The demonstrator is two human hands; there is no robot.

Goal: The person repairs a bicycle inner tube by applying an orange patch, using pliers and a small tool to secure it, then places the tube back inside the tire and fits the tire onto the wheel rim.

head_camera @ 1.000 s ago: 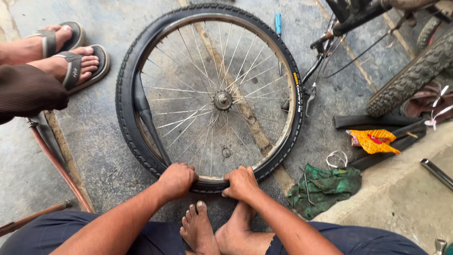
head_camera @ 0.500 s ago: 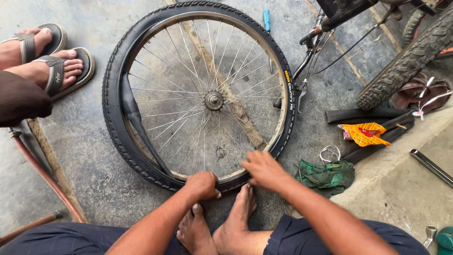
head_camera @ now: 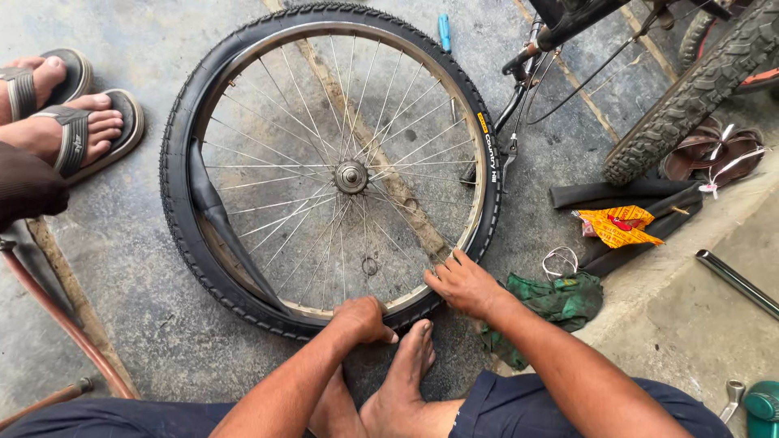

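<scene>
A spoked bicycle wheel point(head_camera: 350, 176) lies flat on the concrete floor with a black tyre point(head_camera: 180, 243) around its rim. A black inner tube point(head_camera: 219, 223) hangs loose out of the tyre on the left side. My left hand point(head_camera: 361, 319) is closed on the tyre at the near edge. My right hand point(head_camera: 461, 284) presses flat on the tyre and rim at the lower right, fingers spread. My bare feet point(head_camera: 406, 373) rest just below the wheel.
Another person's sandalled feet point(head_camera: 69, 122) stand at upper left. A bicycle frame point(head_camera: 560, 32) and knobbly tyre point(head_camera: 690, 93) lie upper right. A green rag point(head_camera: 560, 300), yellow wrapper point(head_camera: 617, 225), blue tool point(head_camera: 444, 31) and rusty pipe point(head_camera: 57, 316) lie around.
Both hands have slid rightward along the near edge of the tyre. The right hand has opened flat and moved further up the right side.
</scene>
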